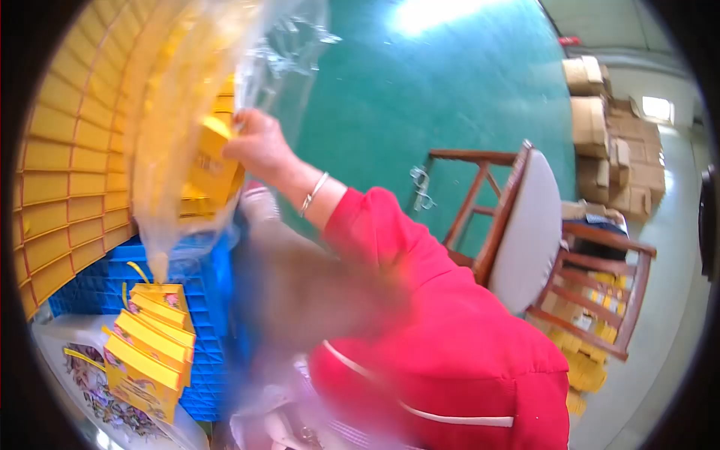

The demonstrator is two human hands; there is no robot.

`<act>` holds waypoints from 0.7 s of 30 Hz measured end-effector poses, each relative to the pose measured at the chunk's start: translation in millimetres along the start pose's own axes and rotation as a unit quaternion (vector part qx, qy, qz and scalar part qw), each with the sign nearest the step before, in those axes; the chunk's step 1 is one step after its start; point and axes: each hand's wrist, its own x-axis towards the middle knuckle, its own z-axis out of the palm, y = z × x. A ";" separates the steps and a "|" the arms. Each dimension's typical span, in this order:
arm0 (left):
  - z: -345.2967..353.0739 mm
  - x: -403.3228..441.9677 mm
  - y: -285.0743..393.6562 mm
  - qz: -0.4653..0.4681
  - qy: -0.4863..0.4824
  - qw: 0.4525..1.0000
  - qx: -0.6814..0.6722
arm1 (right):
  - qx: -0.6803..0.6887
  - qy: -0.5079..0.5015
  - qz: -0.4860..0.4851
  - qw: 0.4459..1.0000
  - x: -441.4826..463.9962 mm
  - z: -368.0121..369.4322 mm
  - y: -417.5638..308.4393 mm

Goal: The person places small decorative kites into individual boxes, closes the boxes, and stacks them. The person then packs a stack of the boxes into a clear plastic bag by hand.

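My right hand (259,146), with a bracelet on the wrist, has its fingers closed on the edge of a small yellow box (210,169) at the mouth of a clear plastic bag (161,202). More yellow boxes show through the bag. A blurred shape in the middle seems to be my left hand (319,296); motion smears its fingers, and I cannot see whether it holds anything. Below the bag, several yellow printed boxes (150,364) with yellow ribbon loops lean in a row on a blue plastic crate (206,360).
Stacked yellow boxes (71,165) form a wall at the left. A clear bag with purple-patterned contents (105,401) lies lower left. Right of my red sleeve stands a wooden chair (529,225) with a grey seat. Cardboard cartons (626,146) are piled by the wall, beyond the green floor (420,97).
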 end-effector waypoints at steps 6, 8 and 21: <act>-9.0 -14.8 7.2 0.020 0.044 0.999 -0.014 | 0.270 0.025 0.110 0.956 -125.1 -55.6 -27.9; -10.7 -23.3 7.4 0.019 0.055 0.998 -0.014 | 0.318 0.023 0.083 0.944 -144.5 -63.8 -40.9; -67.2 -121.9 11.9 -0.059 0.038 0.991 -0.113 | -0.060 -0.003 -0.592 0.804 -254.3 -36.5 -126.1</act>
